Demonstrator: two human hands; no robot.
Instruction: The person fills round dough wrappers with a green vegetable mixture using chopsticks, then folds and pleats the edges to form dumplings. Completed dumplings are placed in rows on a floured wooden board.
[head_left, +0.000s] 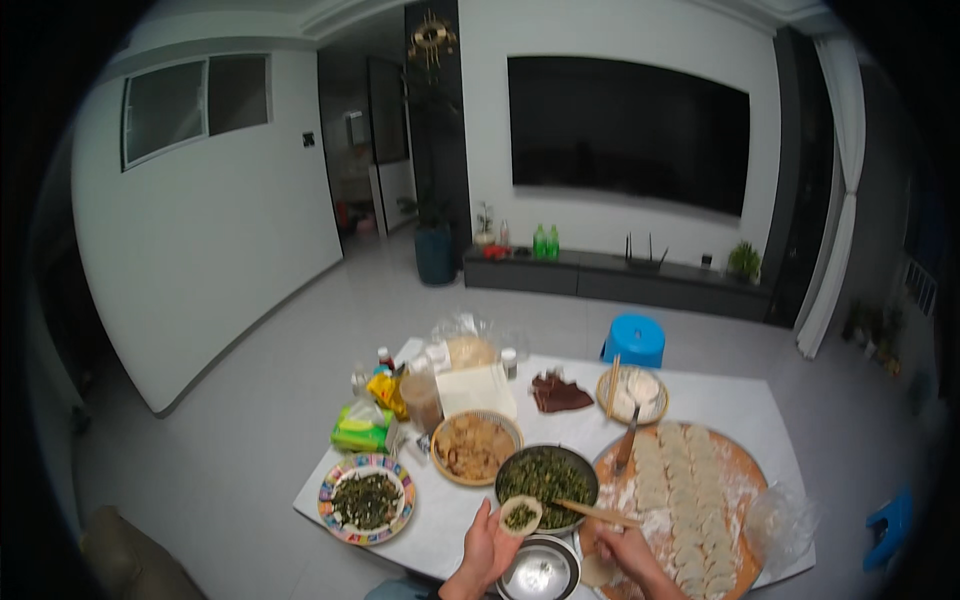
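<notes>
On the palm and fingers of my left hand (484, 551) rests a round dough wrapper (534, 507) with chopped green filling (519, 514) in its middle. My right hand (628, 553) grips a light wooden utensil (600, 514), whose tip reaches into a dark-rimmed bowl of chopped green filling (544, 476). Just below the wrapper stands a shiny metal bowl (538, 571). A flat dough round (596, 571) lies beside my right hand, partly hidden. Rows of folded dumplings (686, 502) cover much of a floured round board (739, 469) at the right.
A knife-like tool (627, 446) with a dark handle lies on the board's far edge. Behind are a flour basket (652, 409) with chopsticks (613, 386) and a bowl of brown food (476, 448). A patterned plate of greens (366, 499) sits left; a plastic bag (782, 521) right.
</notes>
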